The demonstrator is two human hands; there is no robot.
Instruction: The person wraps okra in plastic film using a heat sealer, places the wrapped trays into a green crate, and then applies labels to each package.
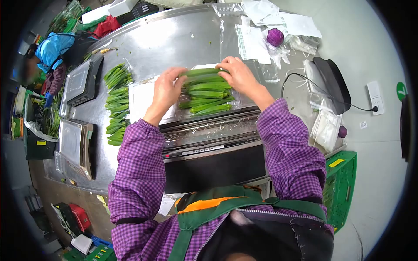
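Green okra pods [210,94] lie side by side in a stacked row in front of me, with clear plastic film showing around their lower edge. My left hand [167,88] has its thumb and fingers closed at the left ends of the upper pods. At their right ends, my right hand [240,77] pinches the topmost pods. Just below the pods is a black machine [213,167] with a long metal slot and a small red light. To the left, more okra [117,104] is lined up in a long row on the steel table [183,37].
Two scales [72,139] stand at the table's left side. At the upper right are paper sheets, clear bags and a purple cabbage [275,37]. A black cable [322,89] runs to a wall socket. A green crate [342,187] stands lower right; another person [54,50] is at far left.
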